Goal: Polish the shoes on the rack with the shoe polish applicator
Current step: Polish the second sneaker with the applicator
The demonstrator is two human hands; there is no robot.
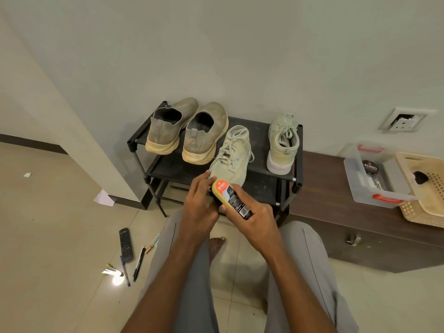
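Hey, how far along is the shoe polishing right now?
Early on. Done: nothing visibly polished; all four shoes sit on the rack looking dull. In hand: the right hand grips the polish applicator while the left hand holds its yellow end, just before the lace-up sneaker. Left: every shoe, including the slip-on pair.

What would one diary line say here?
right hand holds polish applicator | left hand grips its end | laced shoe waits on rack

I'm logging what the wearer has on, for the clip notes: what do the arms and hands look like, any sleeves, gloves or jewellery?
Both forearms are bare, no sleeves in view. The left hand and right hand wear no gloves, rings or watch.
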